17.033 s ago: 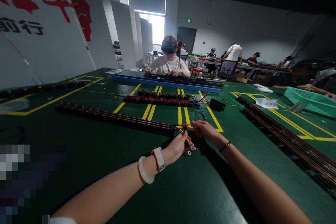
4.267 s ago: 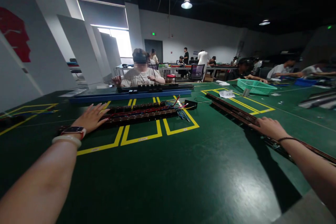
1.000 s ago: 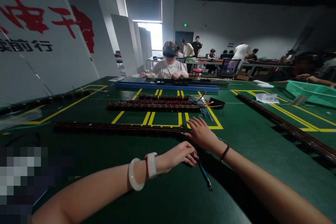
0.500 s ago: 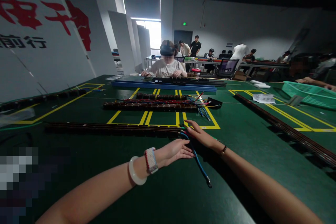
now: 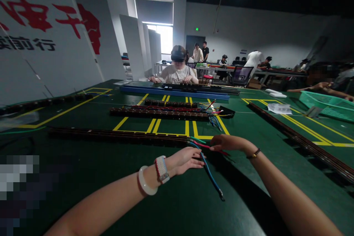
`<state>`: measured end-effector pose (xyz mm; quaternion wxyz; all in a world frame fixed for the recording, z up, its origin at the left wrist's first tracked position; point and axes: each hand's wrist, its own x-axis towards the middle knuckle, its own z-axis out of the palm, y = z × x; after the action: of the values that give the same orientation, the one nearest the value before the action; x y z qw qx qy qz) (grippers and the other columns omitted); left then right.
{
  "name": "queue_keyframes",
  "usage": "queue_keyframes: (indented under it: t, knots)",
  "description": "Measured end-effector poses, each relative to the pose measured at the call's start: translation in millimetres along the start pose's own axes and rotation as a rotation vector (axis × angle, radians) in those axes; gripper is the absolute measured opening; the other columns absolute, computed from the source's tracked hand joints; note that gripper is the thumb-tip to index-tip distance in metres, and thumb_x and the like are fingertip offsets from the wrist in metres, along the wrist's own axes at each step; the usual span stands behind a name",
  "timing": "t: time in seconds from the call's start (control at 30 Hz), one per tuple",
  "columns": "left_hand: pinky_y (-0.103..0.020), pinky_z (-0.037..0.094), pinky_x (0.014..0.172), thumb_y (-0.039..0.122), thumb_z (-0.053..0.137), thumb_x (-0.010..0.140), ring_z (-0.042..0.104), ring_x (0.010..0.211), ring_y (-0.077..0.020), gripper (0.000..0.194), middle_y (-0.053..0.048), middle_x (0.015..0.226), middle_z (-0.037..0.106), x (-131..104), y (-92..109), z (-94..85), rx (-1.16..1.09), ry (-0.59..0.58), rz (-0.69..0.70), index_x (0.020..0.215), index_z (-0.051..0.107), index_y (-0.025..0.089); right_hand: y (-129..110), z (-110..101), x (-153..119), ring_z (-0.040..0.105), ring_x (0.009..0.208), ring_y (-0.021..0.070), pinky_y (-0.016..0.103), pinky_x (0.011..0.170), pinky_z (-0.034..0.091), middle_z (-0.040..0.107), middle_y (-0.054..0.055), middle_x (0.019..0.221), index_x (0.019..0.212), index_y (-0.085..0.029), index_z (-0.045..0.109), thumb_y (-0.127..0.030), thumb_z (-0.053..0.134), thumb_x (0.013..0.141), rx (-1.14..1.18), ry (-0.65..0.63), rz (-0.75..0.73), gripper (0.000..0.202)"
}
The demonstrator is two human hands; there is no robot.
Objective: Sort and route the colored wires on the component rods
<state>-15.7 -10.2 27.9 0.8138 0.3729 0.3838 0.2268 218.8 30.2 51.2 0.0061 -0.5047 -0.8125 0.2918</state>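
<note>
A green basket sat at the far right of the tabletop, its contents too unclear to make out, with a gray piece at its near left edge. The right grip was closed at the fingertips, pinching the red wire between thumb and fingers, beyond the end of the dark strip. The left grip was open, fingers extended and slightly spread at the blue wire, which ran past them toward the camera to a metal end; whether they touched it could not be told. The strip lay flat from left to center, red, blue and green wires leaving its right end; the green wire lay just beyond the red one. The right grip hid part of the red wire, and the left grip covered part of the blue. Farther back, a wired bundle rested across yellow tape, a black piece near its right end. Copper-toned rods slanted along the right side, near a clear packet and a white block. Across the tabletop, a person sat behind a blue rail.
</note>
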Motion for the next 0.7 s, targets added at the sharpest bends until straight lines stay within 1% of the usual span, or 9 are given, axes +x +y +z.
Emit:
queue_keyframes:
  t: [0.07,0.17,0.23,0.3,0.37,0.43,0.5,0.57,0.7]
  knots:
    - [-0.036,0.043,0.095,0.02,0.05,0.085,0.06,0.078,-0.0137,0.014,-0.01,0.093,0.062,-1,1,0.9,-0.013,-0.012,0.008,0.086,0.059,0.009,6,2,5,0.054,0.07,0.0142,0.025,0.059,0.042,0.066,0.008,0.09,0.106,-0.011,0.065,-0.067,0.059,0.075,0.045,-0.059,0.008,0.064]
    - [-0.034,0.041,0.094,0.015,0.049,0.085,0.058,0.076,-0.012,0.012,-0.008,0.088,0.061,-3,2,3.3,-0.044,-0.018,0.036,0.082,0.059,0.009,10,5,7,0.052,0.072,0.0138,0.024,0.06,0.04,0.063,0.007,0.09,0.105,-0.01,0.063,-0.066,0.063,0.071,0.13,-0.069,0.003,0.066]
    - [-0.035,0.041,0.095,0.013,0.048,0.085,0.058,0.077,-0.0125,0.01,-0.007,0.087,0.06,-5,2,4.6,-0.079,-0.015,0.037,0.082,0.057,0.01,7,7,7,0.049,0.069,0.0121,0.023,0.059,0.038,0.061,0.004,0.085,0.102,-0.01,0.063,-0.065,0.062,0.073,0.186,-0.096,-0.034,0.062]
    - [-0.037,0.041,0.096,0.015,0.049,0.086,0.059,0.082,-0.0141,0.008,-0.007,0.089,0.06,-6,1,5.0,-0.129,-0.008,0.015,0.084,0.056,0.012,0,10,8,0.043,0.062,0.0094,0.022,0.054,0.033,0.057,0.001,0.075,0.093,-0.011,0.064,-0.064,0.058,0.077,0.194,-0.107,-0.08,0.056]
    - [-0.038,0.042,0.097,0.019,0.05,0.087,0.06,0.086,-0.0154,0.009,-0.008,0.092,0.06,-7,-2,4.6,-0.191,-0.002,-0.012,0.09,0.056,0.012,-11,14,9,0.038,0.057,0.0075,0.021,0.05,0.027,0.053,-0.002,0.067,0.083,-0.011,0.063,-0.062,0.057,0.079,0.156,-0.083,-0.099,0.051]
    - [-0.037,0.043,0.096,0.021,0.048,0.089,0.06,0.085,-0.015,0.014,-0.008,0.092,0.061,-6,-5,3.9,-0.246,0.004,-0.007,0.096,0.055,0.012,-24,21,12,0.038,0.057,0.0071,0.02,0.049,0.025,0.054,-0.002,0.067,0.082,-0.012,0.063,-0.057,0.058,0.081,0.115,-0.027,-0.096,0.045]
    - [-0.035,0.044,0.094,0.022,0.047,0.091,0.06,0.081,-0.0134,0.015,-0.007,0.091,0.062,-6,-9,3.1,-0.29,0.028,0.028,0.098,0.055,0.012,-35,28,13,0.041,0.058,0.0074,0.019,0.049,0.026,0.056,-0.001,0.069,0.086,-0.013,0.064,-0.051,0.058,0.082,0.092,0.008,-0.087,0.038]
    - [-0.034,0.045,0.091,0.023,0.046,0.092,0.061,0.078,-0.0124,0.014,-0.007,0.091,0.063,-4,-12,2.5,-0.309,0.061,0.067,0.097,0.054,0.013,-43,34,14,0.041,0.057,0.0075,0.019,0.05,0.028,0.058,0.0,0.068,0.086,-0.013,0.065,-0.046,0.054,0.086,0.075,0.031,-0.104,0.034]
    - [-0.034,0.047,0.086,0.02,0.045,0.093,0.064,0.078,-0.0138,0.01,-0.007,0.092,0.065,-1,-19,1.1,-0.318,0.1,0.134,0.096,0.052,0.015,-49,37,12,0.04,0.054,0.0074,0.021,0.051,0.031,0.058,0.001,0.065,0.078,-0.012,0.065,-0.038,0.04,0.094,0.004,0.071,-0.188,0.039]
